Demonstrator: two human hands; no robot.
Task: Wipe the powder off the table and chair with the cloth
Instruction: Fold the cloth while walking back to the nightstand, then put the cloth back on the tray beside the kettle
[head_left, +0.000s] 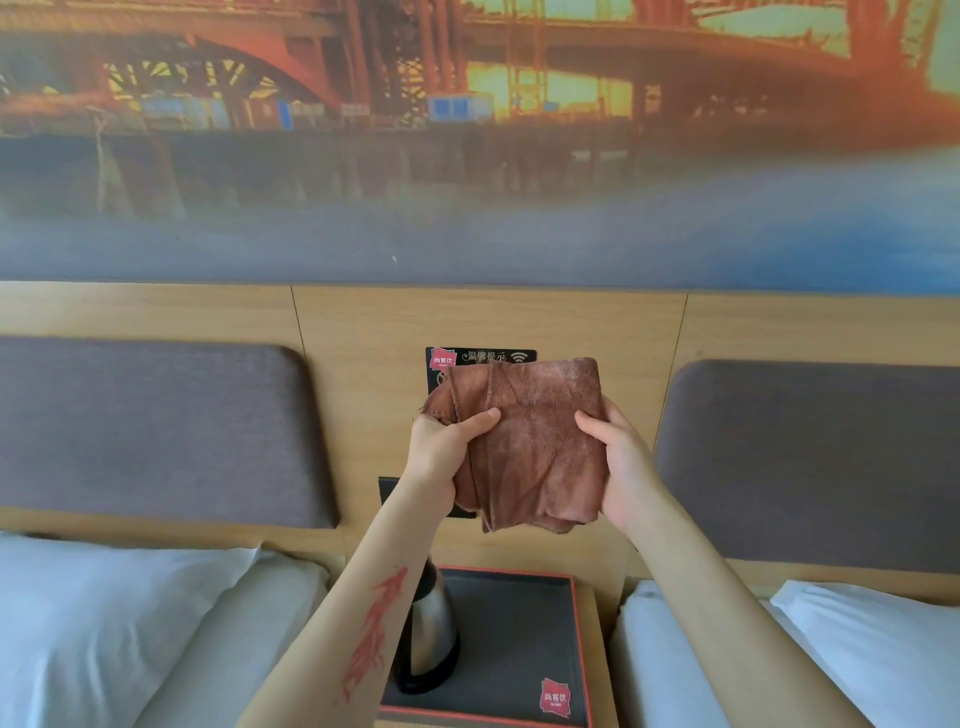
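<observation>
A brown cloth (535, 441), folded and dusted with pale powder, hangs in the air in front of the wooden headboard wall. My left hand (441, 457) grips its left edge, thumb on the front. On the opposite edge my right hand (621, 467) holds it the same way. Below the cloth stands a small bedside table (600, 649) carrying a black tray. No chair is in view.
A steel kettle (431, 639) stands on the black tray (519, 623) with a red rim, partly behind my left forearm. Beds with white pillows (104, 623) flank the table on both sides. Grey padded headboards (156, 431) and a black sign (483, 358) are on the wall.
</observation>
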